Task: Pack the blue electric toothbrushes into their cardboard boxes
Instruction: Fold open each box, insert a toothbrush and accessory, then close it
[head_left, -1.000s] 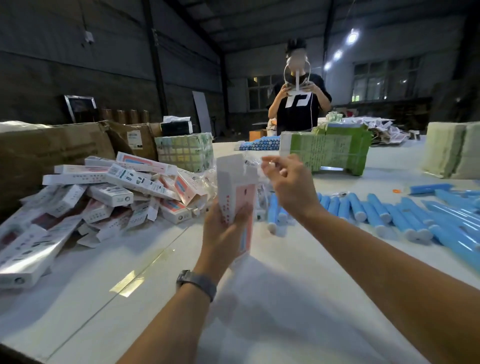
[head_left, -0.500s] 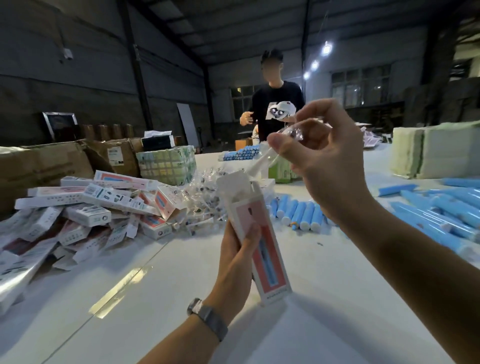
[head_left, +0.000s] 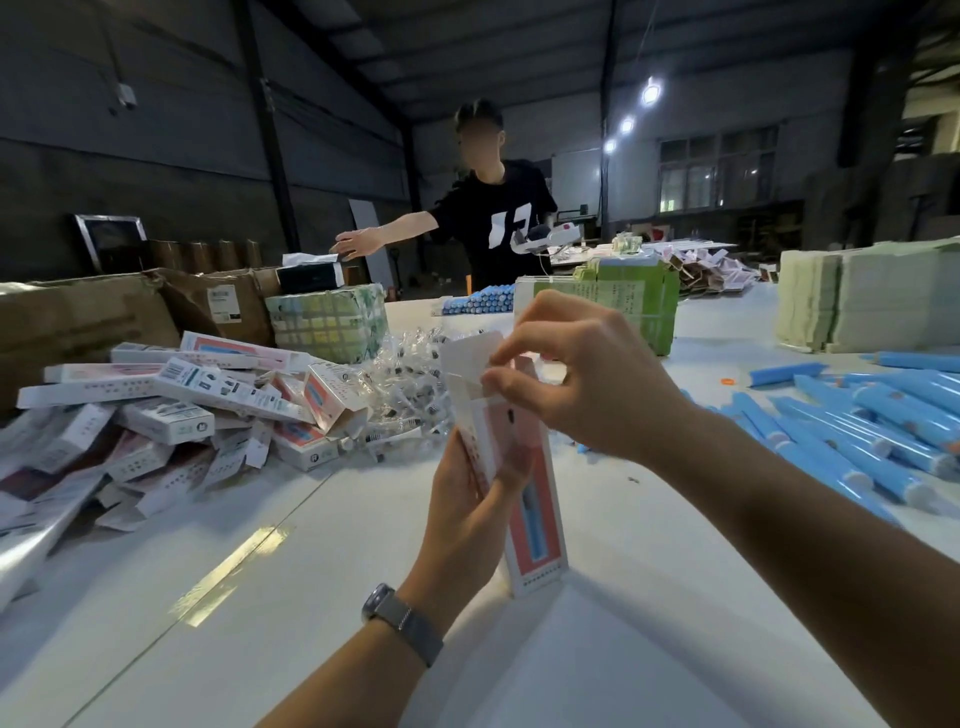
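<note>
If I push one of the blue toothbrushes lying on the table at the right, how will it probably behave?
The blue toothbrushes look like smooth round cylinders, so one would probably roll rather than slide. Their glossy sheen suggests a slippery grip. They lie crowded together on the table, so a pushed one would likely knock its neighbours.

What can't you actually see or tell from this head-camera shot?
- Inside of the box: hidden by its walls and the right hand; whether a toothbrush is in it cannot be told.
- Right fingers at the flap: anything they pinch is hidden.
- Print on the piled boxes: too small.
- Toothbrushes at right: cut off by the frame edge.
- Left hand: palm side covered by the box.
</note>
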